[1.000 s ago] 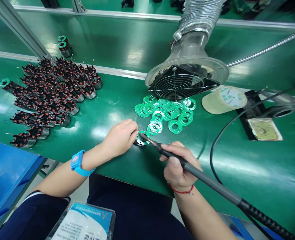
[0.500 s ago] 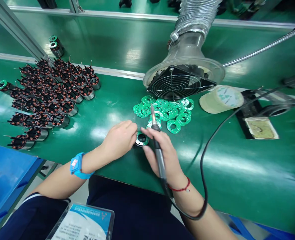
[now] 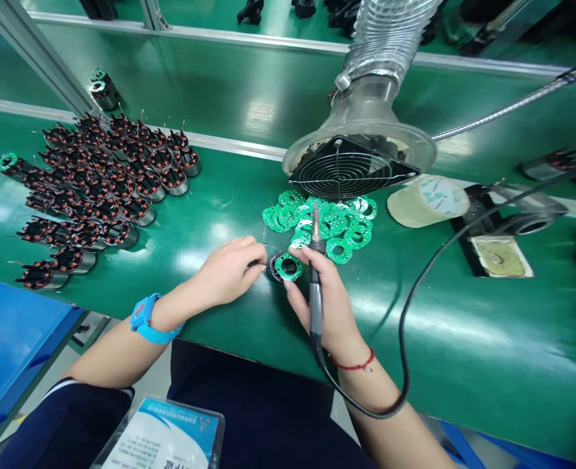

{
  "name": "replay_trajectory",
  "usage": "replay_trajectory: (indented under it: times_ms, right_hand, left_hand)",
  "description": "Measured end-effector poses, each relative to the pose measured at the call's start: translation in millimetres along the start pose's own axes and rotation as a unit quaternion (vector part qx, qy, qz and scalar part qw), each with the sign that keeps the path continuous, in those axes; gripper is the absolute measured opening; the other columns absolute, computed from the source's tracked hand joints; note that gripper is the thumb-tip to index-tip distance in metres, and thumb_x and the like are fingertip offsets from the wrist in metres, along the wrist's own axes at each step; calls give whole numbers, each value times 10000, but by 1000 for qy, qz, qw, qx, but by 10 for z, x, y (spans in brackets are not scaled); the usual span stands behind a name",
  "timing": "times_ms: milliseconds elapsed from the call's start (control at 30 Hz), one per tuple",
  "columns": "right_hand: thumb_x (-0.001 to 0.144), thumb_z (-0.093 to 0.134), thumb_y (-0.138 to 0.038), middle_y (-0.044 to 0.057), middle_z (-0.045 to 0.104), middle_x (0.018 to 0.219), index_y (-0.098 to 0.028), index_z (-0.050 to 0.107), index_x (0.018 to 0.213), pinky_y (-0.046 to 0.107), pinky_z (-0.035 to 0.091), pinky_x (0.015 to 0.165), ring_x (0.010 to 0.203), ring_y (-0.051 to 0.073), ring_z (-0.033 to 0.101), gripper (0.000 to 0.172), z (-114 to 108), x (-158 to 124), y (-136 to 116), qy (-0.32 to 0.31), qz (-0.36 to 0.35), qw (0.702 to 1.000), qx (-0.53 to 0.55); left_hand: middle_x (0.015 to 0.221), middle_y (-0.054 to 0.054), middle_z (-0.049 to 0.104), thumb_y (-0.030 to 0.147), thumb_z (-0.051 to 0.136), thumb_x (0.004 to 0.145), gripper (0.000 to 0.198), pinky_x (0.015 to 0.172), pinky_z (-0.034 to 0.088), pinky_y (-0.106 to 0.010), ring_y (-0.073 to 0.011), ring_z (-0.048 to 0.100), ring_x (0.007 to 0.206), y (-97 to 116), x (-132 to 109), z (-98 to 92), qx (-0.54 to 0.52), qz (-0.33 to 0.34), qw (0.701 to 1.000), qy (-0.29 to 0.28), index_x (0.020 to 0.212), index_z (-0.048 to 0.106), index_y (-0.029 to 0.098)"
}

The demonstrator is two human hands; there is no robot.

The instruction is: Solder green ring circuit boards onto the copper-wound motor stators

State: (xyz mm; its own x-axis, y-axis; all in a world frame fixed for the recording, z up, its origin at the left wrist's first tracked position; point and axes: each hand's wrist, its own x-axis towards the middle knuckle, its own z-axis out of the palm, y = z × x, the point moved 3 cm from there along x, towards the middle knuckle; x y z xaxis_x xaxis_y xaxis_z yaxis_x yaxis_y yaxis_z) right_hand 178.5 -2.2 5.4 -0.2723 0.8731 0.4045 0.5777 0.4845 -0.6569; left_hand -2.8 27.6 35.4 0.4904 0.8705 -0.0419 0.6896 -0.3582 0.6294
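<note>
A green ring-shaped circuit board [image 3: 282, 271] lies over a motor stator [image 3: 273, 269] on the bench between my hands. My right hand [image 3: 329, 306] carries a soldering iron [image 3: 315, 296], its tip pointing away from me. The thumb and a fingertip of that same hand are at the board's right edge. Just left of the stator, my left hand [image 3: 232, 272] is closed in a pinch; whatever lies between its fingertips is too small to make out. Beyond them is a loose pile of green ring boards [image 3: 334, 221].
Rows of wound stators [image 3: 107, 182] fill the bench's left side. A fume extractor [image 3: 360, 156] hangs low over the board pile. To the right are a tape roll [image 3: 427, 202] and a soldering stand with a sponge [image 3: 500, 256]. The iron's black cable [image 3: 402, 345] loops over my right forearm.
The ring board and my right hand have shifted slightly right, and more of the stator's left side shows. The iron stands more upright. My left hand has drawn slightly away from the board.
</note>
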Motion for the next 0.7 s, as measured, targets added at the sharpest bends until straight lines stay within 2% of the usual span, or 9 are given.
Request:
replay_trajectory:
  times_ms: [133,200,300,400,500,700]
  right_hand:
    - [856,667,-301,89,664,1140,-268,415,1382,468,526,879,1053,273,598,584,26,-2,-36,18,-8,999,-34]
    - [856,667,-323,95,661,1171,-276,406,1394,495,514,898,1083,288,580,599,27,10,-81,23,-23,998,-47]
    - [873,625,-262,84,634,1281,-314,348,1429,514,488,948,1190,291,545,624,15,28,-173,20,-69,996,-54]
    - [877,568,-176,49,685,1201,-344,372,1405,487,486,921,1171,276,573,588,4,34,-239,20,-104,992,-72]
    - [876,550,-147,45,727,1078,-318,422,1369,445,491,874,1072,260,623,537,-12,38,-245,42,-97,990,-89]
    - [898,524,-118,51,742,1067,-273,480,1332,407,509,863,971,224,679,463,-21,47,-231,25,-83,994,-65]
  left_hand:
    - [804,3,583,91,523,856,120,671,445,-247,-121,543,713,27,28,30,-135,-10,991,25,818,602,173]
    - [784,13,581,77,537,838,113,634,435,-230,-104,526,667,30,40,67,-175,-32,984,29,806,599,165]
    - [754,21,577,84,560,831,93,609,422,-226,-99,517,643,31,51,101,-189,-55,980,29,785,591,159]
    - [725,26,578,92,551,840,100,601,411,-230,-106,524,644,25,52,105,-180,-65,981,30,776,581,163]
    - [713,25,582,115,544,855,92,599,406,-234,-113,529,656,6,45,113,-180,-69,980,41,784,571,166]
    - [670,40,552,173,492,878,89,576,389,-238,-109,519,612,-30,41,169,-223,-102,968,57,792,512,182]
